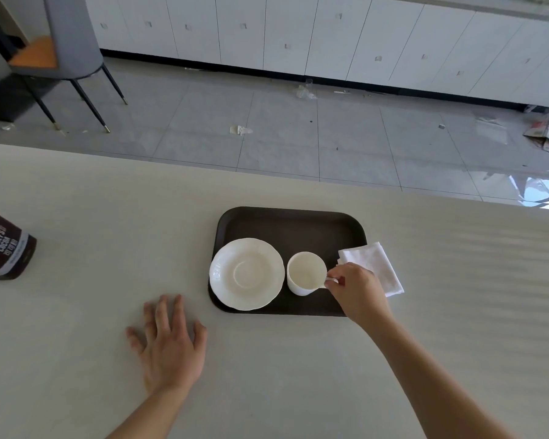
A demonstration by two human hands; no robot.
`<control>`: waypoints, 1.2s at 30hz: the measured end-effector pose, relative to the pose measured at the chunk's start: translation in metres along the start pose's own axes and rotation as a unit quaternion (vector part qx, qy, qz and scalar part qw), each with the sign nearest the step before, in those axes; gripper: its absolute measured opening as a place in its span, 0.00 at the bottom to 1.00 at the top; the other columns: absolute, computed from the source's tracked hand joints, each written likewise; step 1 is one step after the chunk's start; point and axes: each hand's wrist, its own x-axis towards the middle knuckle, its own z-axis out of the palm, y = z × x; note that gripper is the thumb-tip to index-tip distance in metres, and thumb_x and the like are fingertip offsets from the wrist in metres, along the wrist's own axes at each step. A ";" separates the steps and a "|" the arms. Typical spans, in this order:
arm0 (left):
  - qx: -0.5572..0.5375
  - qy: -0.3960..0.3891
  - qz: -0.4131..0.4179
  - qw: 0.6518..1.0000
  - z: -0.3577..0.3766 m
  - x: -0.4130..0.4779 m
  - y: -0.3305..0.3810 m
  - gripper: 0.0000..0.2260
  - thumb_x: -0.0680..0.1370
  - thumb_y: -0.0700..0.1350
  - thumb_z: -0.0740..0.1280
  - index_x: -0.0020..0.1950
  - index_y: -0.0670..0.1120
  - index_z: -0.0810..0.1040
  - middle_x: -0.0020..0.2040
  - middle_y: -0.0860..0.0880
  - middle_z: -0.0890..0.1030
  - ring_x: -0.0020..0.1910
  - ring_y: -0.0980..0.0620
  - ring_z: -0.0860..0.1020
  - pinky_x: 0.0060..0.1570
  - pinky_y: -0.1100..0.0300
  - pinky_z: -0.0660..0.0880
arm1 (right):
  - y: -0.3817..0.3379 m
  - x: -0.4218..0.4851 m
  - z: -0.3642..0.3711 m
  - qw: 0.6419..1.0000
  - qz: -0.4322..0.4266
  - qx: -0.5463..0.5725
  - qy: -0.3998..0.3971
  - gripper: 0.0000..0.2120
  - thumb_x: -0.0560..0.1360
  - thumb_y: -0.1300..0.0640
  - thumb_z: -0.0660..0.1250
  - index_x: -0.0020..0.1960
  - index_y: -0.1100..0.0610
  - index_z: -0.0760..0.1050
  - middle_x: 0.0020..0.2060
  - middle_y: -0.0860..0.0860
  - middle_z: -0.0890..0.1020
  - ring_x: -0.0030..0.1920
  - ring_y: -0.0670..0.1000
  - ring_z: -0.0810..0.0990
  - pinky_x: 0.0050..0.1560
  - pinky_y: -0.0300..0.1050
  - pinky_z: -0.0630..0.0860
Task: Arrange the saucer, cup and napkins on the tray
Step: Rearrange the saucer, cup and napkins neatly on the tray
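Observation:
A dark brown tray (pixel 292 226) lies on the pale table. An empty white saucer (pixel 246 274) rests on its left part, overlapping the front-left rim. To the right of it a white cup (pixel 305 273) stands upright on the tray, apart from the saucer. My right hand (pixel 355 288) pinches the cup's handle. White folded napkins (pixel 373 267) lie across the tray's right edge, partly on the table, just behind my right hand. My left hand (pixel 168 340) lies flat on the table with fingers spread, left of the tray and touching nothing else.
A brown cocoa container (pixel 4 248) stands at the table's far left edge. The table's far edge runs diagonally behind the tray, with tiled floor beyond. A grey chair (pixel 70 42) and white cabinets stand across the floor.

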 end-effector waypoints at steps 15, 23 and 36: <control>0.008 -0.006 -0.004 1.000 0.001 0.002 -0.001 0.31 0.75 0.58 0.51 0.74 0.47 0.67 0.76 0.44 0.66 0.78 0.42 0.57 0.73 0.34 0.51 | -0.066 0.094 -0.004 0.991 0.004 0.008 -0.133 0.11 0.78 0.57 0.65 0.54 0.60 0.83 0.48 0.53 0.85 0.51 0.57 0.82 0.50 0.46 0.78; 0.013 -0.008 0.000 1.000 0.000 0.001 -0.001 0.30 0.74 0.57 0.51 0.74 0.46 0.68 0.75 0.44 0.67 0.77 0.41 0.59 0.72 0.33 0.52 | -0.104 0.119 0.017 0.942 -0.029 -0.117 -0.314 0.15 0.79 0.53 0.66 0.55 0.64 0.82 0.48 0.60 0.86 0.49 0.59 0.84 0.57 0.54 0.79; 0.022 -0.018 -0.002 1.000 0.001 0.002 -0.002 0.30 0.75 0.57 0.51 0.75 0.47 0.67 0.77 0.44 0.65 0.78 0.41 0.58 0.73 0.33 0.52 | -0.098 0.134 0.043 0.943 -0.001 -0.040 -0.330 0.05 0.75 0.59 0.72 0.51 0.56 0.82 0.42 0.54 0.86 0.34 0.53 0.87 0.47 0.48 0.84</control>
